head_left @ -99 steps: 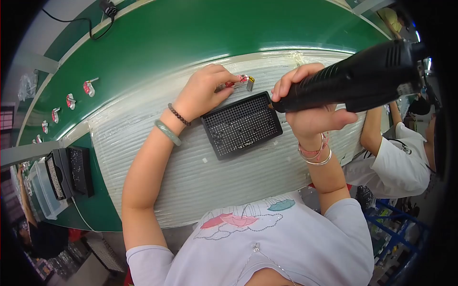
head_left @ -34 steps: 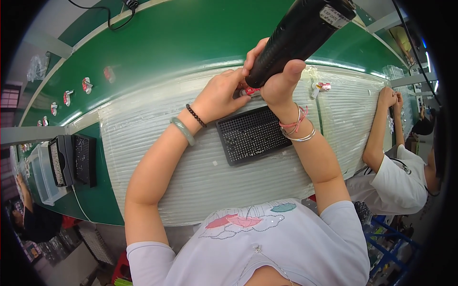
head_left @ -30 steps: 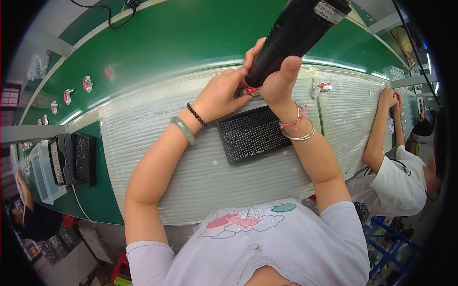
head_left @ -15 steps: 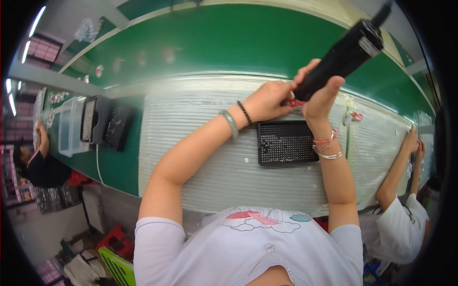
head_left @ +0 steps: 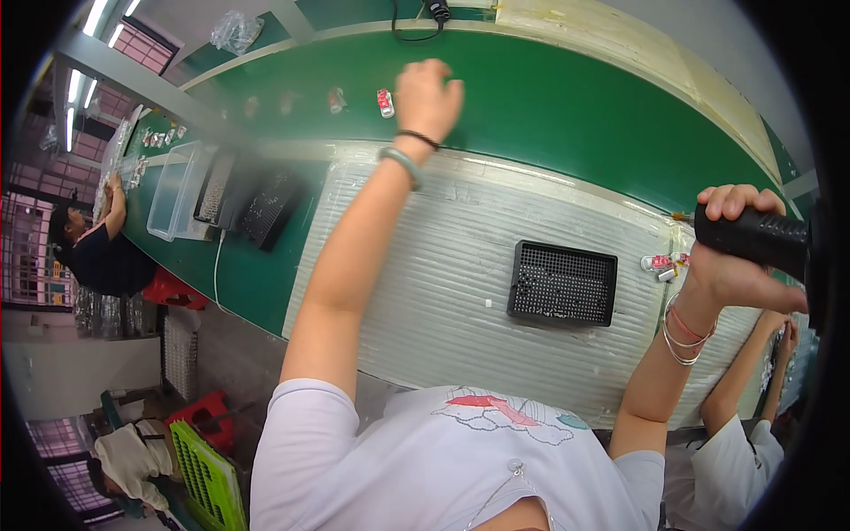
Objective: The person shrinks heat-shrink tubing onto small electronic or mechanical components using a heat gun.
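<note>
Over the green surface, my left hand (head_left: 429, 97) is open, its thumb apart from slightly curled fingers and nothing visible in it. Just left of it lies a small red and white toy car (head_left: 385, 103). At the right my right hand (head_left: 730, 265) grips a black electric screwdriver (head_left: 748, 237), whose narrow tip points left; its back end runs into the dark rim. Beside that wrist, red and white toy car parts (head_left: 657, 263) lie on the ribbed mat. Between my arms sits a black perforated tray (head_left: 562, 283) holding many small metal pieces, perhaps screws.
A ribbed clear mat (head_left: 425, 301) covers the near bench, with the long green surface (head_left: 549, 115) beyond it. Black bins (head_left: 270, 208) and a clear plastic tub (head_left: 177, 190) stand left. A co-worker's arms (head_left: 748, 363) are close at right; another person (head_left: 102, 239) works far left.
My left hand has left the screwdriver's tip and reached out over the green surface, where a toy car now lies beside it. My right hand has swung the screwdriver rightward and tilted it nearly level.
</note>
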`<state>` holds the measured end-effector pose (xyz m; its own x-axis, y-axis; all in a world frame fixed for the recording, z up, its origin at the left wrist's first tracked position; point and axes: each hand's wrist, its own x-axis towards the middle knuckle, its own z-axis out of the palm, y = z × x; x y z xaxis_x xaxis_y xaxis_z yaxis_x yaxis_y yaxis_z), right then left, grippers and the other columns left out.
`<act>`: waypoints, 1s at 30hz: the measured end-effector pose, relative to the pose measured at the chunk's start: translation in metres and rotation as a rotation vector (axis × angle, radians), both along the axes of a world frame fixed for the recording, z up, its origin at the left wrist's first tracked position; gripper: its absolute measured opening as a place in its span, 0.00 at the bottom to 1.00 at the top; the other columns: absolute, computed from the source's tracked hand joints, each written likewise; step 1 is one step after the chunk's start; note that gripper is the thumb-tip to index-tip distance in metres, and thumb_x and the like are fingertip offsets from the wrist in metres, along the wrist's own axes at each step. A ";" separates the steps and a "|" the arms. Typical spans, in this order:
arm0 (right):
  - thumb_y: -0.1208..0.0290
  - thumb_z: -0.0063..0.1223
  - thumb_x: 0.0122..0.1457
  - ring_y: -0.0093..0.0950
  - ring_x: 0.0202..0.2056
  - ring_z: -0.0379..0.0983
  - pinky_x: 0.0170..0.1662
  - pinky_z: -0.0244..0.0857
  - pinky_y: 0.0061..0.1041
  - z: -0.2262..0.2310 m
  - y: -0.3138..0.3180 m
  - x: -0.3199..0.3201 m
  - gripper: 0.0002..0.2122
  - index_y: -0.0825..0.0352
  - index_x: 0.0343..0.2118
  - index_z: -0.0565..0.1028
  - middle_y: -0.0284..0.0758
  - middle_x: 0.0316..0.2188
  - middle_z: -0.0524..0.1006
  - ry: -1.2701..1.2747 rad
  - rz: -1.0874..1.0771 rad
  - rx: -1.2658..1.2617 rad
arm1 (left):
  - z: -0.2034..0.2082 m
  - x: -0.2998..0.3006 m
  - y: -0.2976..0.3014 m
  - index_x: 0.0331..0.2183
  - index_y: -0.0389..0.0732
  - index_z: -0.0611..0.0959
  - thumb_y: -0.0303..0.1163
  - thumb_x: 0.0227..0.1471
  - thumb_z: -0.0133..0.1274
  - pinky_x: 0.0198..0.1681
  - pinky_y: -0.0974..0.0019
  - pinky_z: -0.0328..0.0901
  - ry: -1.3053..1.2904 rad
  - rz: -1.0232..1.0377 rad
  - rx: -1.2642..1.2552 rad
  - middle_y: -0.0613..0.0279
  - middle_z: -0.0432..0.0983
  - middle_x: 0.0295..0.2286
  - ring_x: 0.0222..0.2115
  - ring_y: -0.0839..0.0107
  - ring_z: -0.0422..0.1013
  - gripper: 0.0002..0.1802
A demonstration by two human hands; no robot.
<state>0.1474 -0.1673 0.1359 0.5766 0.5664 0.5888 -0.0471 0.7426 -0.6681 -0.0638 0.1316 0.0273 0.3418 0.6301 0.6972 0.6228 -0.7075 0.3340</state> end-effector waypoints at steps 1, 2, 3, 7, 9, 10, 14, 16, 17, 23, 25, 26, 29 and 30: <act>0.14 0.28 0.24 0.29 0.22 0.65 0.32 0.62 0.32 -0.003 0.001 0.001 0.51 0.66 0.31 0.69 0.36 0.20 0.68 -0.024 0.034 0.010 | -0.010 -0.017 0.013 0.30 0.38 0.76 0.32 0.39 0.57 0.38 0.56 0.65 0.066 0.130 -0.097 0.50 0.72 0.30 0.35 0.53 0.68 0.14; 0.14 0.28 0.24 0.29 0.22 0.66 0.32 0.63 0.31 -0.003 0.002 -0.001 0.51 0.67 0.32 0.68 0.37 0.21 0.69 -0.048 0.076 0.024 | -0.020 -0.029 0.024 0.31 0.37 0.75 0.32 0.38 0.58 0.38 0.55 0.65 0.106 0.264 -0.155 0.46 0.70 0.32 0.35 0.51 0.68 0.15; 0.15 0.27 0.27 0.28 0.21 0.66 0.29 0.64 0.30 -0.007 0.009 -0.010 0.50 0.67 0.32 0.68 0.37 0.20 0.69 -0.018 0.021 0.008 | -0.028 -0.042 0.025 0.32 0.37 0.75 0.32 0.39 0.58 0.39 0.55 0.65 0.139 0.328 -0.188 0.45 0.70 0.33 0.35 0.51 0.68 0.16; 0.16 0.21 0.30 0.29 0.18 0.66 0.24 0.63 0.29 -0.008 0.005 -0.026 0.51 0.69 0.32 0.67 0.38 0.18 0.69 0.000 0.004 0.027 | -0.056 -0.042 0.046 0.31 0.42 0.77 0.34 0.39 0.59 0.36 0.55 0.66 0.147 0.323 -0.047 0.50 0.72 0.27 0.33 0.53 0.70 0.13; 0.16 0.18 0.31 0.28 0.17 0.66 0.21 0.62 0.27 -0.016 0.007 -0.032 0.51 0.71 0.32 0.66 0.39 0.19 0.69 0.013 0.046 0.006 | -0.056 -0.050 0.051 0.28 0.42 0.78 0.32 0.40 0.58 0.34 0.55 0.67 0.114 0.305 -0.053 0.51 0.74 0.24 0.29 0.52 0.72 0.09; 0.16 0.18 0.31 0.28 0.17 0.66 0.20 0.62 0.25 -0.024 0.006 -0.035 0.52 0.71 0.33 0.66 0.39 0.19 0.70 0.012 0.074 -0.015 | -0.049 -0.059 0.049 0.28 0.42 0.79 0.31 0.40 0.57 0.33 0.56 0.67 0.114 0.289 -0.089 0.52 0.76 0.24 0.27 0.54 0.73 0.09; 0.18 0.17 0.32 0.26 0.17 0.68 0.19 0.64 0.21 -0.046 -0.013 -0.053 0.50 0.72 0.31 0.65 0.37 0.18 0.69 -0.063 -0.108 -0.157 | -0.039 -0.043 0.036 0.32 0.38 0.80 0.27 0.42 0.58 0.32 0.68 0.68 0.101 0.131 -0.252 0.58 0.78 0.27 0.27 0.71 0.75 0.11; 0.16 0.22 0.30 0.27 0.16 0.66 0.21 0.64 0.24 -0.057 -0.017 -0.063 0.49 0.68 0.29 0.63 0.37 0.15 0.68 0.016 -0.233 -0.309 | -0.036 -0.016 0.002 0.35 0.36 0.80 0.24 0.43 0.57 0.34 0.73 0.68 -0.066 -0.218 -0.310 0.61 0.79 0.28 0.28 0.77 0.73 0.12; 0.16 0.22 0.30 0.27 0.16 0.66 0.21 0.64 0.24 -0.062 -0.019 -0.064 0.49 0.68 0.29 0.63 0.37 0.15 0.68 0.013 -0.255 -0.322 | -0.030 0.005 -0.027 0.36 0.36 0.80 0.23 0.43 0.57 0.34 0.73 0.68 -0.075 -0.367 -0.365 0.62 0.78 0.29 0.28 0.78 0.73 0.13; 0.18 0.21 0.34 0.27 0.16 0.66 0.20 0.64 0.24 -0.082 -0.015 -0.070 0.47 0.69 0.29 0.63 0.37 0.15 0.67 0.025 -0.246 -0.383 | -0.010 0.049 -0.132 0.35 0.40 0.80 0.25 0.43 0.55 0.34 0.67 0.68 0.034 -0.954 -0.562 0.58 0.77 0.30 0.31 0.65 0.73 0.12; 0.19 0.22 0.35 0.27 0.16 0.66 0.20 0.65 0.24 -0.085 -0.013 -0.071 0.47 0.70 0.30 0.63 0.37 0.15 0.67 0.040 -0.268 -0.353 | -0.016 0.050 -0.136 0.35 0.41 0.80 0.24 0.42 0.55 0.33 0.66 0.67 0.200 -1.046 -0.552 0.58 0.76 0.28 0.29 0.64 0.72 0.13; 0.19 0.22 0.35 0.27 0.16 0.66 0.20 0.65 0.24 -0.086 -0.013 -0.072 0.47 0.70 0.30 0.63 0.37 0.15 0.67 0.040 -0.271 -0.359 | -0.018 0.048 -0.137 0.35 0.41 0.80 0.24 0.42 0.55 0.33 0.66 0.67 0.199 -1.050 -0.557 0.58 0.76 0.28 0.29 0.64 0.72 0.13; 0.19 0.23 0.35 0.27 0.16 0.66 0.20 0.65 0.24 -0.089 -0.012 -0.070 0.47 0.70 0.30 0.64 0.38 0.15 0.68 0.009 -0.290 -0.396 | -0.024 0.048 -0.135 0.35 0.41 0.80 0.23 0.42 0.55 0.33 0.65 0.67 0.130 -1.085 -0.539 0.59 0.76 0.28 0.30 0.63 0.71 0.13; 0.19 0.24 0.35 0.27 0.16 0.66 0.20 0.65 0.24 -0.091 -0.011 -0.070 0.47 0.70 0.30 0.64 0.38 0.15 0.68 0.018 -0.286 -0.389 | -0.026 0.049 -0.134 0.35 0.41 0.80 0.23 0.42 0.55 0.34 0.65 0.67 0.105 -1.097 -0.483 0.59 0.75 0.29 0.31 0.62 0.70 0.13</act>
<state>0.0774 -0.1787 0.0449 0.7495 0.5598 0.3533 0.1084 0.4228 -0.8997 -0.0152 -0.0027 0.0012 0.9005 0.1566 0.4058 -0.1923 -0.6935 0.6944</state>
